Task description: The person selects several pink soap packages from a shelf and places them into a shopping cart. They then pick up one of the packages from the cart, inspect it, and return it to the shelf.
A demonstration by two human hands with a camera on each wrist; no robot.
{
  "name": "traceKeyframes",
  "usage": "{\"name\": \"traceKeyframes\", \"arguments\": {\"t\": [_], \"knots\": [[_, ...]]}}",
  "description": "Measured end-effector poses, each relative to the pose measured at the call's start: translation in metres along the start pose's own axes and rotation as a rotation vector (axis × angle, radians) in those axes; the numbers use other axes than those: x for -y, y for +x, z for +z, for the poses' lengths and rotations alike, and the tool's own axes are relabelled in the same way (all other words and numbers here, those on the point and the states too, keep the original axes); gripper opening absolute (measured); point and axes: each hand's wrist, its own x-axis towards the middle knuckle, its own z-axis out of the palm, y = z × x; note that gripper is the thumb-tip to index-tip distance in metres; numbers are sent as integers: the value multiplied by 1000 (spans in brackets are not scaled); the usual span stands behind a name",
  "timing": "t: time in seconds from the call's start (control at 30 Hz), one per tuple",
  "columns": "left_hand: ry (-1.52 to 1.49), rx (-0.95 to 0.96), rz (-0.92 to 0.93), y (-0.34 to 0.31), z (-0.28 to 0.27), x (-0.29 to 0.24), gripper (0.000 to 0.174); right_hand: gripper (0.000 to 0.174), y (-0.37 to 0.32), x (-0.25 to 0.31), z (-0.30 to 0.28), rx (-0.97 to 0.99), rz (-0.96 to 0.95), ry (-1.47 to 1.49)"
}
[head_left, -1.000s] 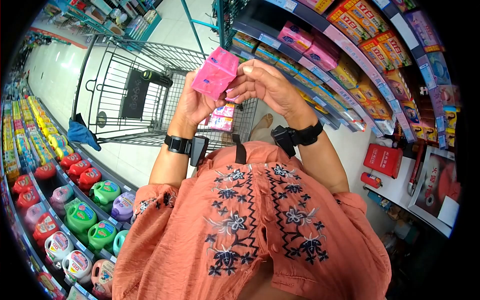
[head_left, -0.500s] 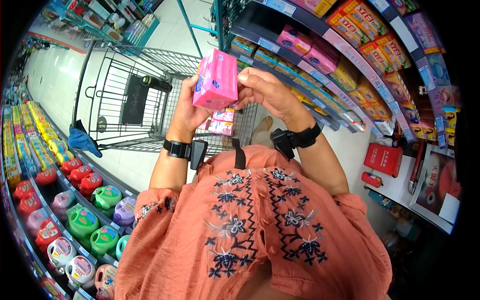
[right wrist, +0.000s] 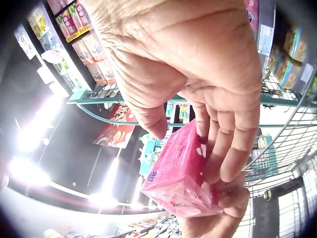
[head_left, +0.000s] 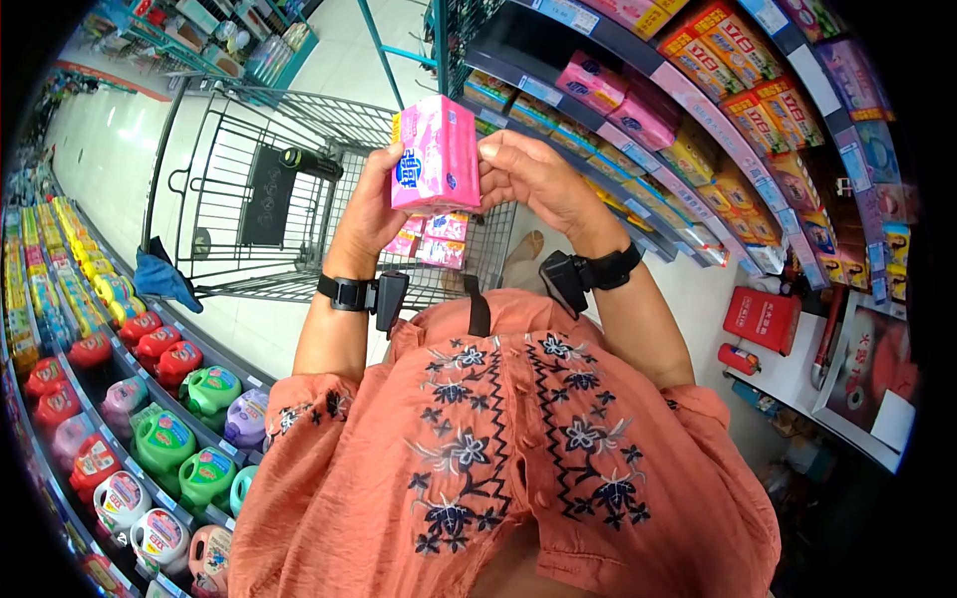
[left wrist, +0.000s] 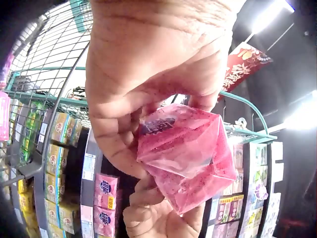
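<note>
A pink, plastic-wrapped soap pack (head_left: 436, 164) is held up over the shopping cart, its printed front turned toward the head camera. My left hand (head_left: 369, 209) grips it from the left side and below, the thumb along its edge. At the other side is my right hand (head_left: 538, 184), its bent fingers touching the pack's side while the thumb stands apart from it. The left wrist view shows the folded clear wrap on one end of the pack (left wrist: 185, 156). Below, several pink and white packs (head_left: 442, 244) lie in the cart.
The wire shopping cart (head_left: 249, 291) stands in front, a blue cloth (head_left: 167, 277) hanging on its left side. Shelves of boxed soap (head_left: 738, 85) run along the right. Detergent bottles (head_left: 164, 439) line the left shelf. A red box (head_left: 763, 319) is at the lower right.
The soap pack has been turned from a tilted position to nearly upright, so its printed front now shows. Both hands stay in about the same place.
</note>
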Motion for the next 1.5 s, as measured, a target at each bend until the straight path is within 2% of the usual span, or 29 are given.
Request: {"name": "traceKeyframes", "arguments": {"t": [0.23,0.4,0.5,0.6,0.73,0.8,0.9,1.03,1.07,1.17,1.5], "knots": [[95,-104,62,3,9,1,50,40,3,-2,0,-16,-6,5],[159,-120,157,8,10,5,53,55,2,-5,0,-33,-34,-10],[170,-119,161,12,4,9,53,73,2,-7,2,-67,-67,-66],[189,-131,168,12,7,11,53,75,0,-5,6,-67,-81,-85],[312,-235,151,11,15,16,53,65,4,-11,5,-147,-99,-82],[250,-184,101,10,15,13,54,58,7,-11,-1,-179,-98,-45],[257,-173,61,13,4,14,57,48,9,-17,-19,-189,-52,164],[405,-191,50,6,15,8,50,56,12,-20,-43,-119,8,208],[437,-188,48,6,15,7,48,62,11,-21,-40,-178,10,160],[450,-189,36,7,14,10,46,56,9,-22,-43,-179,37,242],[463,-169,18,10,16,12,48,58,10,-35,-59,-127,60,302]]}}
